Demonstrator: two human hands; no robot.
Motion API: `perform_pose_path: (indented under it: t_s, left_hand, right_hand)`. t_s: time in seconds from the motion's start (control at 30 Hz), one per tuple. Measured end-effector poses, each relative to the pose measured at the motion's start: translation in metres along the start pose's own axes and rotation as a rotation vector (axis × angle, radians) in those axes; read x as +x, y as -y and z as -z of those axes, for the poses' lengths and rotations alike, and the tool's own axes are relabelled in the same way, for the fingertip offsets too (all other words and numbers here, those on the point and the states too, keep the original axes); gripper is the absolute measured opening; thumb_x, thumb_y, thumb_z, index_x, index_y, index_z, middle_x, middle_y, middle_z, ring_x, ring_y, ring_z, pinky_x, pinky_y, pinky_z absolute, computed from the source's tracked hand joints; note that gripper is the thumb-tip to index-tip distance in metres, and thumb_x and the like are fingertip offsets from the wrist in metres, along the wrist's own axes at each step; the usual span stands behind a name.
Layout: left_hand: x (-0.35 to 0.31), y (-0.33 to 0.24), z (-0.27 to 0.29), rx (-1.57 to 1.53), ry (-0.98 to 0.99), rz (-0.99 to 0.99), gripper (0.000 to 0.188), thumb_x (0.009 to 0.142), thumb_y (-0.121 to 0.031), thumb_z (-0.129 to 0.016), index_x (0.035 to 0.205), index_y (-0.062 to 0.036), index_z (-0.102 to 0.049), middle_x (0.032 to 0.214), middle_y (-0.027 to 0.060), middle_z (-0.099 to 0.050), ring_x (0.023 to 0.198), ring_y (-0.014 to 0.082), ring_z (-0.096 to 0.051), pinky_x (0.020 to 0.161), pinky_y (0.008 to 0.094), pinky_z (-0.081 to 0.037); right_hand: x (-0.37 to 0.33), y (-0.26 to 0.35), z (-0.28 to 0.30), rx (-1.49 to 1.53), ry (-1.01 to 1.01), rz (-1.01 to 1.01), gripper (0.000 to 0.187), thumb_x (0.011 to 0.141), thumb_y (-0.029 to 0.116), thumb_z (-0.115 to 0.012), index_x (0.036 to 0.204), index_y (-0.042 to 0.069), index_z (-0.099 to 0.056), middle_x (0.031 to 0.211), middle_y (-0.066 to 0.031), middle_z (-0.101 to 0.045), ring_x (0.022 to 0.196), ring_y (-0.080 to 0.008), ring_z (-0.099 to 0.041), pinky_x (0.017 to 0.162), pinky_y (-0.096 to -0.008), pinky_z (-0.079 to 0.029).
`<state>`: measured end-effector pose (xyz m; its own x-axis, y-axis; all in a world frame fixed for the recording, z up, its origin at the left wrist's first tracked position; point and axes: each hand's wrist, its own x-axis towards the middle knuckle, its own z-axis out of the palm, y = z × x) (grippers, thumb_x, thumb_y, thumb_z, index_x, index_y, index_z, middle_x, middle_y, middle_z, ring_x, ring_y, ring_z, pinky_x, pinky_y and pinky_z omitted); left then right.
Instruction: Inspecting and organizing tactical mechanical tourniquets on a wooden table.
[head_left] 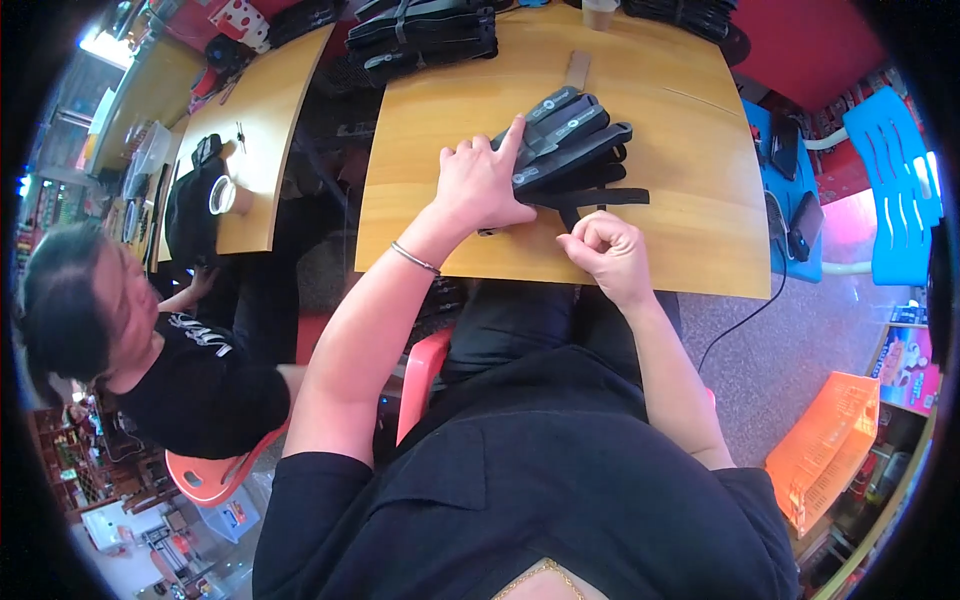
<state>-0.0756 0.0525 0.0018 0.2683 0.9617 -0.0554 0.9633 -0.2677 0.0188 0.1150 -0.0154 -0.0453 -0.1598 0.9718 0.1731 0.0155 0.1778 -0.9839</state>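
Head view, contents listed from largest down. Item one: the wooden table [690,240] directly before me, square, pale yellow-brown, its near edge just above my lap. Item two: a second wooden table [262,120] to the left, with a seated co-worker [150,350] in a black shirt beside it and a roll of tape [222,195] on its near end. Item three: a blue plastic chair [895,190] at far right, and an orange plastic crate [825,445] on the floor below it. Item four: a heap of black strapped bundles [425,35] at the far edge of my table. Item five: the stack of flat black pieces [570,145] at the table's centre, fanned slightly, with a black strap [600,197] running under its near side. Item six: my left hand [482,185], flat and spread, pressing down on the stack's left end, index finger extended along the top piece; it clasps nothing. Item seven: my right hand [605,250], curled into a closed fist just near of the stack, apparently pinching the strap's end. I judge the step in hand to be binding the stack; the next move seems to call for steady downward pressure while the strap is drawn tight.
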Motion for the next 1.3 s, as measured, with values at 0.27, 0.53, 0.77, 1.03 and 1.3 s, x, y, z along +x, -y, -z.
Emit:
perform_pose_path:
  t_s: [0.27,0.53,0.77,1.03,1.3]
  left_hand:
    - [0.002,0.002,-0.002,-0.157,0.016,0.074,0.111,0.052,-0.044,-0.076,0.147,-0.0135,-0.028,0.106,0.0224,-0.059,0.102,0.0369,-0.060,0.090,0.0500,-0.044]
    - [0.010,0.036,0.003,-0.486,0.050,0.069,0.108,0.053,-0.043,-0.075,0.144,-0.0056,-0.031,0.110,0.0274,-0.060,0.107,0.0374,-0.059,0.093,0.0409,-0.046]
    - [0.007,0.049,0.003,-0.760,0.068,-0.017,0.094,0.058,-0.034,-0.076,0.138,0.0010,-0.040,0.115,0.0210,-0.061,0.106,0.0297,-0.060,0.094,0.0341,-0.045]
    - [-0.014,0.060,0.011,-1.093,0.210,0.068,0.069,0.067,-0.020,-0.075,0.127,-0.0004,-0.048,0.092,0.0072,-0.059,0.080,0.0155,-0.057,0.072,0.0264,-0.047]
    - [-0.024,0.048,0.047,-0.629,-0.458,-0.425,0.086,0.060,-0.012,-0.075,0.139,-0.0119,-0.040,0.103,0.0121,-0.059,0.095,0.0304,-0.059,0.079,0.0416,-0.046]
  right_hand:
    - [0.002,-0.004,0.017,-0.088,0.107,0.023,0.036,0.072,-0.005,-0.070,0.056,0.002,-0.039,0.064,-0.0021,-0.052,0.060,-0.0098,-0.046,0.055,-0.0250,-0.037]
    - [0.003,0.001,0.031,-0.270,0.124,0.104,0.032,0.071,-0.005,-0.068,0.057,0.000,-0.040,0.063,-0.0049,-0.049,0.057,-0.0122,-0.046,0.054,-0.0267,-0.037]
    - [0.008,-0.001,0.050,-0.312,0.144,0.096,0.031,0.069,-0.004,-0.068,0.057,0.000,-0.041,0.062,-0.0066,-0.049,0.055,-0.0134,-0.046,0.052,-0.0285,-0.037]
    - [0.032,0.007,0.084,-0.518,0.207,0.163,0.029,0.074,0.006,-0.069,0.059,0.000,-0.045,0.061,-0.0096,-0.047,0.055,-0.0209,-0.048,0.052,-0.0325,-0.037]
    - [0.077,0.057,0.103,-0.358,-0.005,0.048,0.013,0.090,0.010,-0.060,0.100,0.003,-0.063,0.095,-0.0054,-0.064,0.095,-0.0143,-0.059,0.089,-0.0266,-0.045]
